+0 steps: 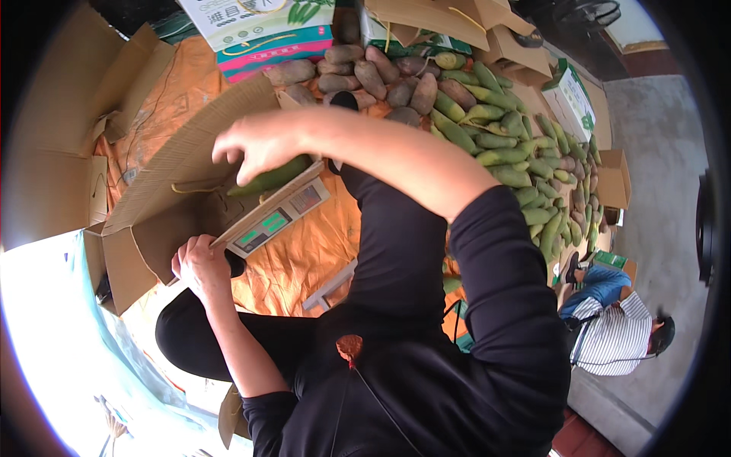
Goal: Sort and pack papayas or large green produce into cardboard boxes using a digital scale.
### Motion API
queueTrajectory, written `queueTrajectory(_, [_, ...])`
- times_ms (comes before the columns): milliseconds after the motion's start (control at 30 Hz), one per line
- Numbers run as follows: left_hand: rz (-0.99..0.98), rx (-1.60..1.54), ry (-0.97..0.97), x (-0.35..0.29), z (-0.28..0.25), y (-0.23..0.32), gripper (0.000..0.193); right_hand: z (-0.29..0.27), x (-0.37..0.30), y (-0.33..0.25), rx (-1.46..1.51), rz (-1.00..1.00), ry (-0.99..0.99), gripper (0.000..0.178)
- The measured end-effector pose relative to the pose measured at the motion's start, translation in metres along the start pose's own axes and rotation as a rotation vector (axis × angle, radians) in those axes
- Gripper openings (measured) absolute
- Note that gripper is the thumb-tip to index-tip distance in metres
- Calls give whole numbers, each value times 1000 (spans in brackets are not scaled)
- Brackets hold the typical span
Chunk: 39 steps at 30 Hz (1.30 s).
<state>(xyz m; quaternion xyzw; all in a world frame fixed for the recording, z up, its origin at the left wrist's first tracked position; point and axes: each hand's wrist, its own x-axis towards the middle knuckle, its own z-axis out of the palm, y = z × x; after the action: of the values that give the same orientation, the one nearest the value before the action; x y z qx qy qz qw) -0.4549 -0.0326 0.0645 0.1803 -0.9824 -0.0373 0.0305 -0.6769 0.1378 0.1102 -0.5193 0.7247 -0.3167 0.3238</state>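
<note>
An open cardboard box [179, 164] stands in front of me, beside a weighing scale [270, 223] with a lit green display. Inside the box lies a long green radish [270, 179]. My left hand [202, 266] is closed on the near edge of the box, at its corner. Over the box reaches my right hand [259, 145], its fingers curved and apart with nothing visible in them. The radish is just below that hand, and I cannot tell if the fingertips touch it. The bottom of the box is partly hidden by its wall and my arm.
Green radishes [502, 156] lie heaped at the right, with reddish-brown roots [369, 76] behind. An orange sheet [278, 266] covers the floor. Printed cartons [278, 49] stand at the back, and a large open carton [46, 137] at the left. Another person [613, 335] sits at the far right.
</note>
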Motion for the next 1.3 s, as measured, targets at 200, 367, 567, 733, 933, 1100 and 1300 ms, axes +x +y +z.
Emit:
queueTrajectory(200, [-17,10,-37,-2,-9,4,10,-44,-145,50,88,317,639,42])
queueTrajectory(367, [-7,33,-27,-1,-11,6,10,44,-259,171,-151,743,749,32])
queueTrajectory(567, [-10,55,-40,0,-6,11,12,194,-328,251,525,1540,729,27])
queueTrajectory(733, [-62,15,-62,-2,-9,6,8,228,-308,233,954,1830,1058,36])
queueTrajectory(933, [31,-9,10,1,-5,10,10,229,-294,249,906,1871,1287,63])
queueTrajectory(1100, [4,-29,-20,4,-10,14,10,225,-292,262,1136,1649,1631,55])
queueTrajectory(1300, [-6,-46,-35,7,-6,12,9,251,-311,253,1651,1347,2033,41])
